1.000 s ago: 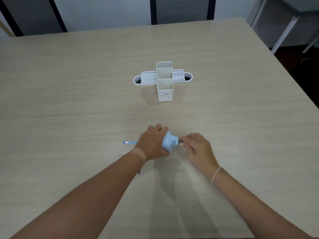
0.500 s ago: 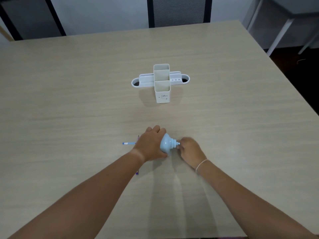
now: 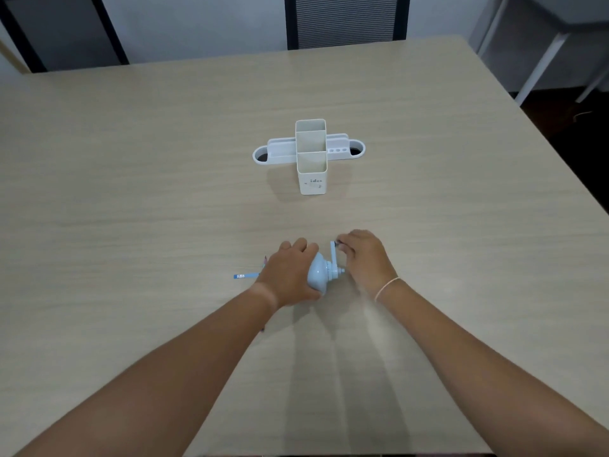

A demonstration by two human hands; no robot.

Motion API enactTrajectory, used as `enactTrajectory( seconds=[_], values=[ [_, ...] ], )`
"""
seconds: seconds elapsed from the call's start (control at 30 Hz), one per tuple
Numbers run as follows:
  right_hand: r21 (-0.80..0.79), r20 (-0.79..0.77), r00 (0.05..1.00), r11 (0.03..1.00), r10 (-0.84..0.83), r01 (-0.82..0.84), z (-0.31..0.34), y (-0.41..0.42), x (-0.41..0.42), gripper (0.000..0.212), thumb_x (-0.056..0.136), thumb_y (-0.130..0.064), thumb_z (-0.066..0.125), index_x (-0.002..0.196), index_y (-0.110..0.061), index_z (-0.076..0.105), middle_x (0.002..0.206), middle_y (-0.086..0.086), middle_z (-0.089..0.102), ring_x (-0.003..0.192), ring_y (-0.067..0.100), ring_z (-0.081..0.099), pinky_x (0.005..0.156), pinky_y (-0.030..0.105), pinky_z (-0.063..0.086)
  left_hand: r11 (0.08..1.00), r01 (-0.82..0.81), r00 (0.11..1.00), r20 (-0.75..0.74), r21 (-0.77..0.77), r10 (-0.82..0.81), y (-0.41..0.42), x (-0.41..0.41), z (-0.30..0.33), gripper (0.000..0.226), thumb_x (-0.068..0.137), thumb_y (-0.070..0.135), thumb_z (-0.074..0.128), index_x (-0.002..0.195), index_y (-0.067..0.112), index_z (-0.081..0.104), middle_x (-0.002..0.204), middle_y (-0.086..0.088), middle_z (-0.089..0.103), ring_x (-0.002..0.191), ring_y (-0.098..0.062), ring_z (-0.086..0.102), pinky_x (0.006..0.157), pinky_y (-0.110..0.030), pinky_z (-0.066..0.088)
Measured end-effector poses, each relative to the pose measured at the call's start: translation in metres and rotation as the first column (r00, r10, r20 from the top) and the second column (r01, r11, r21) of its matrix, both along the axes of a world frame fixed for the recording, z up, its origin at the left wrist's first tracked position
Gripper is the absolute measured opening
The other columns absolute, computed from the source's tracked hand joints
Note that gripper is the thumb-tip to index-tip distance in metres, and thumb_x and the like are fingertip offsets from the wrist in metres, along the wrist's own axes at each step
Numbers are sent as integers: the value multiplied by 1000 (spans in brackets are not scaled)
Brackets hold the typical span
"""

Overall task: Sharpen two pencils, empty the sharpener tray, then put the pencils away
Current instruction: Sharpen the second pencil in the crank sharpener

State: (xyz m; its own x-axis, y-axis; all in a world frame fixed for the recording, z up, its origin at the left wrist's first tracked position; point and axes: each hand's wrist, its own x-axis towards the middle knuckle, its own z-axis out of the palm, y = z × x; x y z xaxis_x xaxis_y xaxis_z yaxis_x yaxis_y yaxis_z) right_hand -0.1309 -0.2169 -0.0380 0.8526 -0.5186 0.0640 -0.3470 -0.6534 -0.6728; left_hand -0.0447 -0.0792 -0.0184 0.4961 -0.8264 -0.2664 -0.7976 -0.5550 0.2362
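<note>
A light blue crank pencil sharpener [image 3: 319, 274] lies on its side on the wooden table [image 3: 131, 192]. My left hand [image 3: 290, 275] is clamped over its body. My right hand [image 3: 365, 258] pinches the knob of the crank handle [image 3: 333, 255], which points up and away from me. A blue pencil [image 3: 245, 276] sticks out to the left from under my left hand, its tip end hidden. A second, dark pencil [image 3: 264, 261] peeks out beside my left wrist, mostly hidden by the arm.
A white desk organiser [image 3: 311, 156] with two tall square compartments and low side trays stands in the middle of the table, beyond my hands. A chair back [image 3: 346, 21] is behind the far edge. Another table's legs [image 3: 540, 70] stand at the far right.
My right hand has turned the crank from low near the table to the upper, far position. My left hand has kept hold of the sharpener body.
</note>
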Motion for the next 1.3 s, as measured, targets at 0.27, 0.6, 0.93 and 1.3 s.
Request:
enactTrajectory(
  seconds=[0.27, 0.6, 0.93, 1.3],
  values=[
    [0, -19, 983, 984, 180, -180, -14, 40, -70, 12, 77, 4, 54, 71, 2, 64, 63, 19, 59, 68, 28, 54, 65, 20, 35, 1000, -24, 1000, -6, -2, 24, 1, 0, 0, 61, 62, 38, 75, 110, 15, 46, 109, -3, 48, 95, -26, 44, 82, -44, 49],
    [4, -172, 980, 995, 96, -97, -12, 0, -1, 19, 82, 5, 49, 88, 7, 67, 87, 29, 64, 87, 37, 58, 77, 35, 42, 1000, 0, 1000, 22, 6, 0, 0, -1, 1, 63, 63, 41, 75, 112, 13, 46, 110, -5, 49, 97, -27, 46, 84, -43, 48],
    [-83, 187, 976, 992, 114, -100, 9, 31, -57, 15, 74, 4, 54, 80, 1, 68, 67, 15, 65, 71, 17, 48, 68, 21, 36, 1000, -1, 1000, 8, -1, 1, 0, 1, -1, 64, 62, 40, 75, 113, 14, 46, 111, -5, 49, 96, -27, 45, 85, -43, 48],
    [5, -119, 983, 990, 140, -140, -33, 31, -51, 12, 79, 7, 54, 72, 6, 65, 71, 24, 62, 75, 34, 56, 67, 30, 38, 1000, 5, 1000, 9, -8, -5, 1, 0, -1, 62, 62, 39, 75, 111, 14, 46, 110, -3, 48, 97, -26, 45, 84, -42, 49]
  ],
)
